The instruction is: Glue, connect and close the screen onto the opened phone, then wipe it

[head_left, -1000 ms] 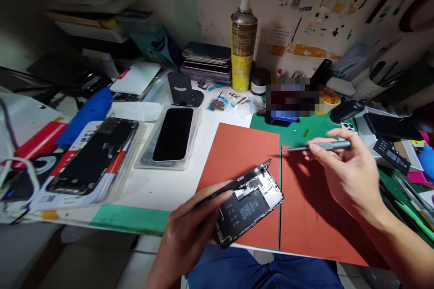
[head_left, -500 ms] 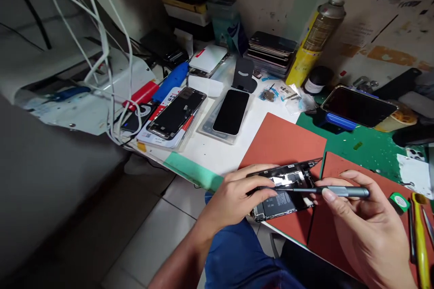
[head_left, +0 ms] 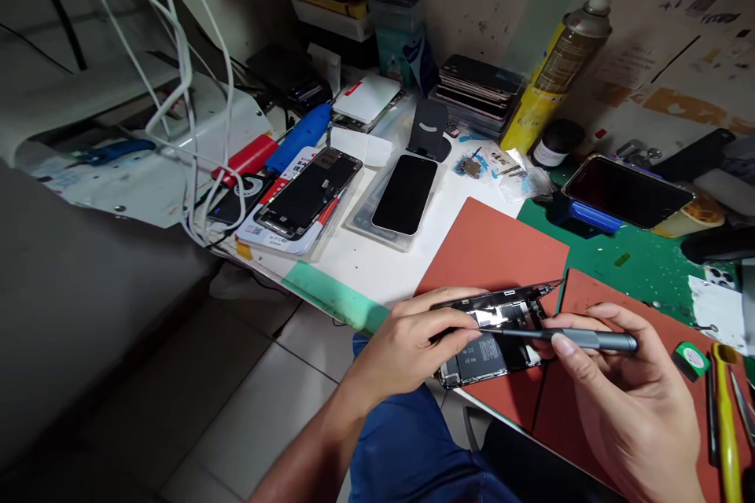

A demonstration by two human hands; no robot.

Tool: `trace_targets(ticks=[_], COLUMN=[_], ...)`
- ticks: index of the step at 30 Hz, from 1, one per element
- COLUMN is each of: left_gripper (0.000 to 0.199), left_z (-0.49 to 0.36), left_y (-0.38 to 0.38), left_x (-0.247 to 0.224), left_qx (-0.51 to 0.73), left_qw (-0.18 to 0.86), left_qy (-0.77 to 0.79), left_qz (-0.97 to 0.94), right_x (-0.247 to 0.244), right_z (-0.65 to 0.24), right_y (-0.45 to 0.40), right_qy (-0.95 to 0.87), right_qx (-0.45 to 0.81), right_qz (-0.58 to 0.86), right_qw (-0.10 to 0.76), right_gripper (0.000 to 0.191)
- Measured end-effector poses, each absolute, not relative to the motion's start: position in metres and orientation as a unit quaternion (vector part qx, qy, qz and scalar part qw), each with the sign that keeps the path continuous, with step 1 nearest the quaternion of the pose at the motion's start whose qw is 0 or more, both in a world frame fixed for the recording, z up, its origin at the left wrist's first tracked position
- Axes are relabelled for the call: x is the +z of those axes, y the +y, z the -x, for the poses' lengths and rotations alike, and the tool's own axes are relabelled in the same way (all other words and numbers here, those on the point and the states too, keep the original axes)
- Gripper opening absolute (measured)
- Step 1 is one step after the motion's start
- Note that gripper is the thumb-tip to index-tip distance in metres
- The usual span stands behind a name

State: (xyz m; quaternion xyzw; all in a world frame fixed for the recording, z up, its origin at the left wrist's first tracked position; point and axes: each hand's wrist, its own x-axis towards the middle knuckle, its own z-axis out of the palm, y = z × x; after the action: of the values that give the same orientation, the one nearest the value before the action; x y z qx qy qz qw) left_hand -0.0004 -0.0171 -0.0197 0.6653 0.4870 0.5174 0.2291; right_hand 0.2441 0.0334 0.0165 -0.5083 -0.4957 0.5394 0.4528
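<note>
A red-and-white card [head_left: 255, 231] carries a printed code and lettering too small to read. The left hand [head_left: 416, 342] grips the opened phone [head_left: 513, 313] between thumb and fingers, above the red mat [head_left: 489, 240]. The phone's battery [head_left: 469, 361] bears illegible print. The spray can [head_left: 554, 71] shows an unreadable label. The right hand [head_left: 631, 385] pinches the screwdriver [head_left: 605, 340], tip near the left fingertips.

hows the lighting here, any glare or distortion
Head view: light falls on the white desktop, while the floor at lower left sinks into shadow; head view again: a bright glint on metal inside the open phone; also head view: the spray can leans right, perhaps from lens stretch or camera tilt.
</note>
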Motion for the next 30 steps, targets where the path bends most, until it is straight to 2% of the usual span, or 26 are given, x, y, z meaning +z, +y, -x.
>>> trace_targets(ticks=[12,30], left_gripper=[0.009,0.012], left_z=[0.001,0.001], left_y=[-0.016,-0.016], left_x=[-0.019,-0.019], left_qx=[0.514,0.51], left_qw=[0.233,0.228], left_qy=[0.484,0.487], left_qz=[-0.669,-0.671], right_x=[0.03,0.033], right_z=[-0.239,-0.234], right_y=[0.028,0.03], right_qy=[-0.56,-0.569], right_qx=[0.453,0.441], right_qz=[0.529,0.531], right_qw=[0.448,0.446], right_gripper=[0.047,0.044])
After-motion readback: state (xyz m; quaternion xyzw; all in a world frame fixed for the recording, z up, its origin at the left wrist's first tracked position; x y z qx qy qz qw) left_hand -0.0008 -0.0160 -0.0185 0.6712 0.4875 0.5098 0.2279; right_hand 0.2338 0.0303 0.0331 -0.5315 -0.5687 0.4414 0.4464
